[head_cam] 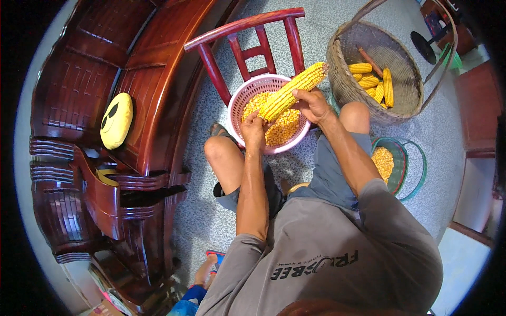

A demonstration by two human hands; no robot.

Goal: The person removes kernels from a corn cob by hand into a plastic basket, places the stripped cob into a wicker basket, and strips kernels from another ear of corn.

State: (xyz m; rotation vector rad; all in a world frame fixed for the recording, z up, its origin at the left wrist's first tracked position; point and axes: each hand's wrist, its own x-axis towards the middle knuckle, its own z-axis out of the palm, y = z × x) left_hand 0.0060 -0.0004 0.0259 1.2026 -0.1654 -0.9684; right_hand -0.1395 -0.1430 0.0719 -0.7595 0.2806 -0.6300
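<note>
A full ear of yellow corn slants over a pink plastic basket, with its kernels still in rows. My left hand grips the lower-left end of the ear. Nearer the upper end, my right hand is wrapped around it, thumb on top. Loose corn kernels heap up in the basket beneath. The basket has slotted walls and rests at the seat of a red wooden chair, between my knees. The ear and my hands hide part of the kernels.
To the right stands a large woven basket with several corn ears and a reddish stick inside. A green basket of kernels is by my right thigh. A wooden bench with a yellow cushion lines the left. Another person's foot shows behind.
</note>
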